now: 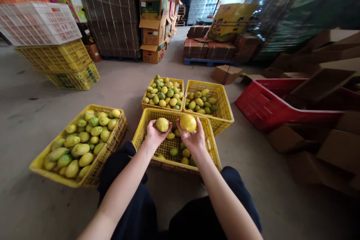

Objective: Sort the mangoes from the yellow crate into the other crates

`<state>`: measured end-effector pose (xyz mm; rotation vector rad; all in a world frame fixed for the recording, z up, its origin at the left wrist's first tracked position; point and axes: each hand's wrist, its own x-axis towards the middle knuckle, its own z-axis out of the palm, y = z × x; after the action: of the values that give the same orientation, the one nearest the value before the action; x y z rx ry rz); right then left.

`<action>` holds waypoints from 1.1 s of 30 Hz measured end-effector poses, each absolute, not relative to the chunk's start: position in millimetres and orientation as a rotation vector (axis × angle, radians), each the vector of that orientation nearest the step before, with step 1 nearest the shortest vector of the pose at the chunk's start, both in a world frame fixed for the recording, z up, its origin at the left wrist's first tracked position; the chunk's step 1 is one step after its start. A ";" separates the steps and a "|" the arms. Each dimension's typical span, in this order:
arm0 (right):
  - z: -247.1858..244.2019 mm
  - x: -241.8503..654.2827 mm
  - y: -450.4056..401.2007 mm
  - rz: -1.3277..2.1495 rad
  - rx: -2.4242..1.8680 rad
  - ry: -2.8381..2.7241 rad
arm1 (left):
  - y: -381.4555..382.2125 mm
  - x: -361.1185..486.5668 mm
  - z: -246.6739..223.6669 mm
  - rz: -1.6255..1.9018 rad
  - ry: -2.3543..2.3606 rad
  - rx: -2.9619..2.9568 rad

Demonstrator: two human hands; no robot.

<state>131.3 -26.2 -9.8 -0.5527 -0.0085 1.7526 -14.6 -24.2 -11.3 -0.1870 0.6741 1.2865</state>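
Observation:
In my left hand rests a yellow lemon, the fingers curled around it from below. My right hand grips a larger yellow lemon, held up beside the first. Both hands are above a yellow plastic crate that stands between my knees. Down inside it lie several lemons, some yellow and some greenish, such as a green lemon; my hands and forearms hide part of them.
A crate heaped with lemons stands at left. Behind the near crate are a full crate and a partly filled crate. A red crate with cardboard is at right. Stacked crates and boxes stand farther back.

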 end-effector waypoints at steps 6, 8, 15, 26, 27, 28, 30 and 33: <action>-9.0 132.1 -26.8 1.800 -0.666 0.105 | -24.8 -18.0 -11.1 1.285 0.671 -0.196; -11.3 132.6 -26.9 1.858 -0.696 0.085 | -25.0 -18.1 -10.9 1.292 0.675 -0.204; -20.8 135.0 -26.1 1.984 -0.674 -0.081 | -25.3 -16.3 -10.0 1.285 0.658 -0.230; -12.7 137.8 -31.1 2.002 -0.703 -0.095 | -26.2 -13.9 -7.6 1.279 0.680 -0.221; -12.2 137.6 -31.4 2.006 -0.694 -0.094 | -26.2 -14.0 -7.5 1.280 0.679 -0.219; -11.8 137.4 -31.6 2.010 -0.685 -0.095 | -26.2 -14.0 -7.4 1.280 0.680 -0.217; -11.5 136.5 -31.8 2.008 -0.672 -0.109 | -26.1 -14.1 -7.1 1.277 0.683 -0.214; -11.9 134.5 -31.1 1.970 -0.655 -0.132 | -25.9 -14.2 -7.0 1.272 0.688 -0.216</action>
<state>134.5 -31.1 -11.9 -0.6551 -0.1321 1.9703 -14.2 -25.9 -7.0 -0.2163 0.6883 1.2719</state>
